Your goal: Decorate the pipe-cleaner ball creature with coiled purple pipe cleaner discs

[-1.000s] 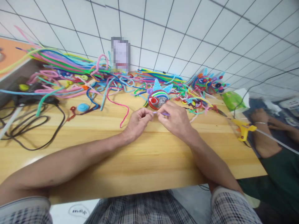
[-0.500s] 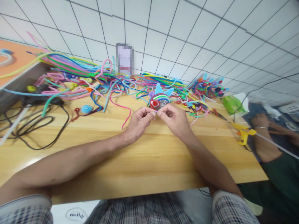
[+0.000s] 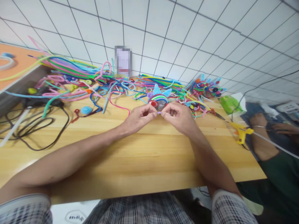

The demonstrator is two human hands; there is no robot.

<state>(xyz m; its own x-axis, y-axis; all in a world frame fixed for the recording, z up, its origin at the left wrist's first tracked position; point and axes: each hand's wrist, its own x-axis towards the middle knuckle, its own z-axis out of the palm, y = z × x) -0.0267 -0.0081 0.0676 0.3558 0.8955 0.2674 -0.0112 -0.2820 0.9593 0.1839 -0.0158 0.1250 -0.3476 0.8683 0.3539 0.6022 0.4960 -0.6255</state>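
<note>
My left hand (image 3: 142, 119) and my right hand (image 3: 179, 118) face each other over the wooden table, fingertips pinched. Between them spans a short purple piece of pipe cleaner (image 3: 159, 112), an end in each pinch; most of it is hidden by the fingers. Right behind the fingertips stands a pipe-cleaner figure (image 3: 161, 99) with blue pointed spikes, coloured stripes, a red round eye and a grey glittery patch. The hands partly cover its lower side.
Loose pipe cleaners (image 3: 77, 70) heap along the wall. Two finished-looking figures (image 3: 205, 87) stand back right, near a green packet (image 3: 230, 104). A yellow glue gun (image 3: 241, 132) lies at the right edge, beside another person's arm (image 3: 263, 140). A black cable (image 3: 37, 127) coils at left.
My hands have moved slightly apart, so more of the purple piece shows between the fingertips. The camera view has shifted a little.
</note>
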